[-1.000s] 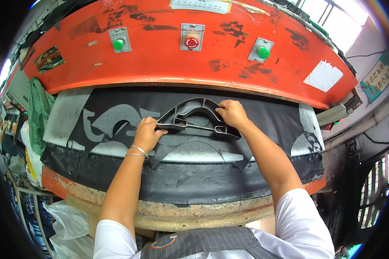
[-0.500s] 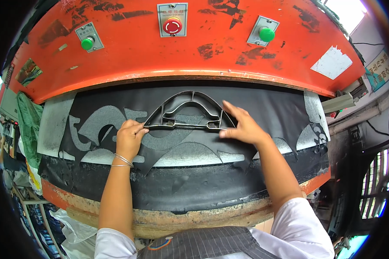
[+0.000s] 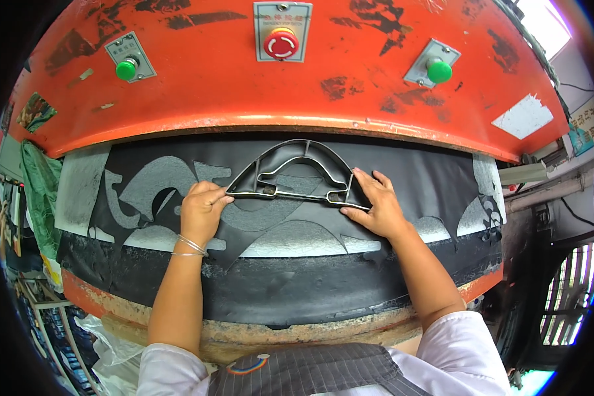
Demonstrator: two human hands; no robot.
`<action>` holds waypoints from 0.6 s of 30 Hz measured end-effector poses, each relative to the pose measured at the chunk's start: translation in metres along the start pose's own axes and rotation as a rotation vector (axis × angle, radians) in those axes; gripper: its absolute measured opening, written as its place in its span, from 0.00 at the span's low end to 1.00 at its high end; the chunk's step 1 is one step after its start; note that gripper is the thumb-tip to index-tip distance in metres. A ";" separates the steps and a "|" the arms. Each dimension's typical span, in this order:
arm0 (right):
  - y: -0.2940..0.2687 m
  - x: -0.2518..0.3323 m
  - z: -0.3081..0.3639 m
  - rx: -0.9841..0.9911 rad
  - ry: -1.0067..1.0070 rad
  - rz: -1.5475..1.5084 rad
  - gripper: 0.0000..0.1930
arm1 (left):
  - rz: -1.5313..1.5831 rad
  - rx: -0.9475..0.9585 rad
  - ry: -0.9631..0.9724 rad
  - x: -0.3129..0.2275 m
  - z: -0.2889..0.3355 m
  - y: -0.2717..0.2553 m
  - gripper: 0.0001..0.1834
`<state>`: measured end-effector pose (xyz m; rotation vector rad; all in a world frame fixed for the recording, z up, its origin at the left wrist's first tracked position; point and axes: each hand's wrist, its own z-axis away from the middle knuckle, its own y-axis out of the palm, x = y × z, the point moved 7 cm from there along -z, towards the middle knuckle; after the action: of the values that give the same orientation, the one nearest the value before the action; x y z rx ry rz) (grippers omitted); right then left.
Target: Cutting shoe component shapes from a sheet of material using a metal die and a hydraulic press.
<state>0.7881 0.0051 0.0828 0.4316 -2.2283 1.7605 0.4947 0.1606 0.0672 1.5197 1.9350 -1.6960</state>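
Apron (image 3: 303,369): dark grey, with thin stripes and a small rainbow.
Worktop (image 3: 257,333): worn and scratched at its front edge.
Bangles (image 3: 190,247): thin and silver, on the left wrist.
Left hand (image 3: 203,210): pinched tight on the left tip of the frame (image 3: 301,196).
Right hand (image 3: 383,208): thumb and pointing finger hold the frame's right end from two sides; the other fingers are loose.
Frame's place: between the hands, flat on the black sheet (image 3: 416,171), its round top toward the machine (image 3: 297,99).
Sheet's holes: curved, with pale grey showing.
Machine's look: big and red, with a red button (image 3: 281,44) between two green buttons (image 3: 439,70).
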 end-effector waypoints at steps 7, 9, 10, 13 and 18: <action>-0.006 0.017 0.002 0.013 0.060 0.075 0.42 | -0.006 0.058 0.011 0.005 0.002 -0.006 0.15; -0.039 0.026 0.009 -0.263 0.106 -0.035 0.38 | 0.123 0.097 -0.111 0.002 -0.010 -0.020 0.21; -0.057 0.020 0.015 -0.433 0.159 -0.106 0.36 | 0.135 0.065 -0.121 -0.002 -0.018 -0.034 0.20; -0.139 0.044 -0.007 -1.050 -0.029 -0.054 0.23 | 0.065 -0.321 0.136 -0.029 -0.053 -0.099 0.09; -0.217 0.041 -0.067 -1.394 0.136 0.395 0.26 | -0.179 -0.696 0.444 -0.099 -0.092 -0.176 0.13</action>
<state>0.8371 0.0203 0.3076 -0.4368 -2.8409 -0.0074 0.4543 0.2058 0.2806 1.5269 2.5558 -0.5945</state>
